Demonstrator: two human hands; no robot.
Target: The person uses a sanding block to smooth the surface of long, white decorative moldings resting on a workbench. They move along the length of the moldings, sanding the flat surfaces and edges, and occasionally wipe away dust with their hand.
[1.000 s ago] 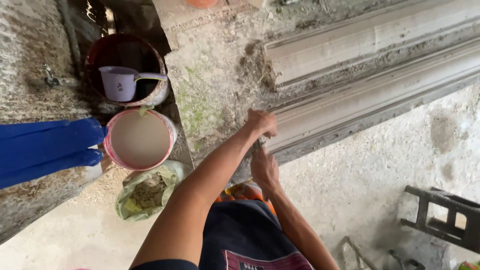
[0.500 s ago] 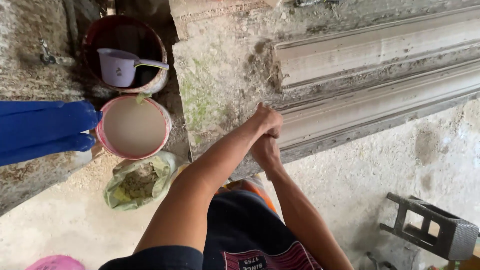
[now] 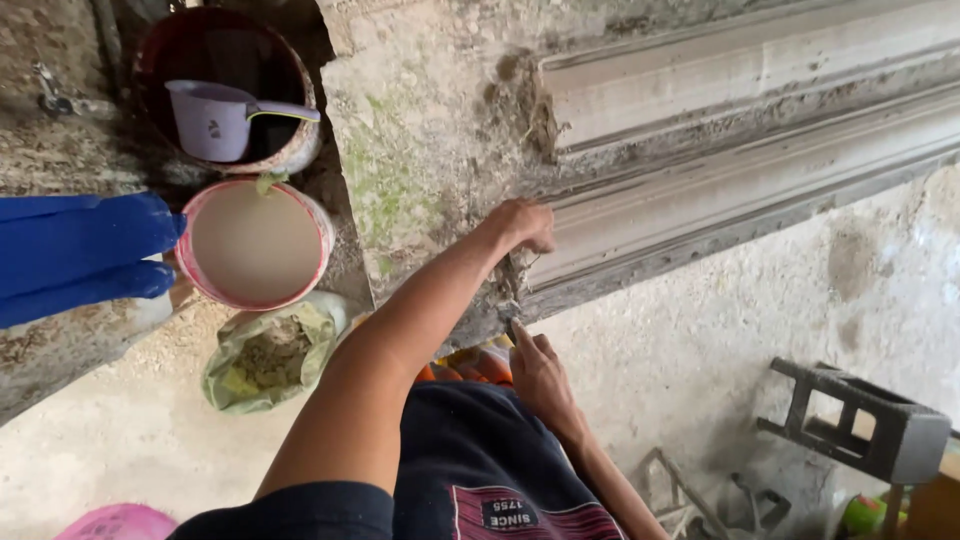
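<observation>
A long grey concrete moulding (image 3: 740,170) with ridged profiles runs from the middle to the upper right. My left hand (image 3: 522,224) reaches out and rests on its near end, fingers curled against the rough edge. My right hand (image 3: 538,372) is lower, just under the moulding's bottom corner and above my lap. Its fingers are closed around a thin dark tool (image 3: 514,329) whose tip sticks up. Most of the tool is hidden inside the hand.
A dark bucket (image 3: 290,150) with a lilac scoop (image 3: 212,120) stands upper left. Below it are a pink-rimmed bucket of pale liquid (image 3: 255,245) and an open green bag of sandy mix (image 3: 265,358). Another person's blue legs (image 3: 80,250) cross the left edge. A dark metal frame (image 3: 865,425) stands lower right.
My right hand has dropped down and away from my left hand, which stays on the moulding's end. The view has shifted slightly to the right.
</observation>
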